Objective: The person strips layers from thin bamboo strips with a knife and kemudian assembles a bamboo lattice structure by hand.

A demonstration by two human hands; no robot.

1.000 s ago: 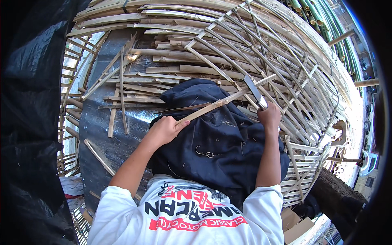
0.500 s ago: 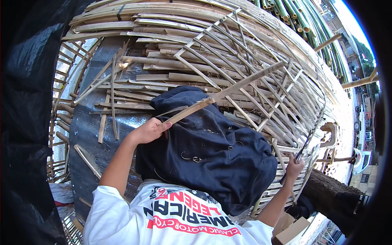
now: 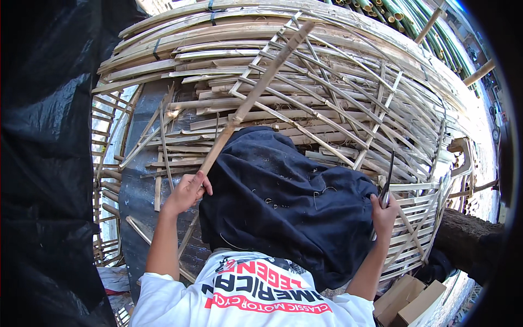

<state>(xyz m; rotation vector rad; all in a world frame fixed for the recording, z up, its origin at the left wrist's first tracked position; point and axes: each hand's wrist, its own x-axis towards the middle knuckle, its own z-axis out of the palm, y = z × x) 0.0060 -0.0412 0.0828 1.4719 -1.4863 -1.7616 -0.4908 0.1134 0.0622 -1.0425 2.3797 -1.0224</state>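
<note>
My left hand (image 3: 187, 193) is closed round the lower end of a split bamboo strip (image 3: 251, 98). The strip slants up and away to the right, with a darker node partway along it. On the right, my right hand (image 3: 384, 213) grips a long knife (image 3: 388, 177) with a dark, narrow blade that points up and away from me. A dark blue cloth (image 3: 289, 207) with several thin shavings on it covers my lap between the two hands.
Beyond the cloth lies a broad stack of bamboo strips (image 3: 218, 60) with a lattice frame (image 3: 305, 111) on it. Slatted bamboo panels stand at both sides. A dark sheet (image 3: 49, 163) hangs at the far left. An open cardboard box (image 3: 408, 302) sits at the lower right.
The bamboo strip has swung more upright and its far end has moved left. My right hand has raised the knife, its blade now pointing more straight up.
</note>
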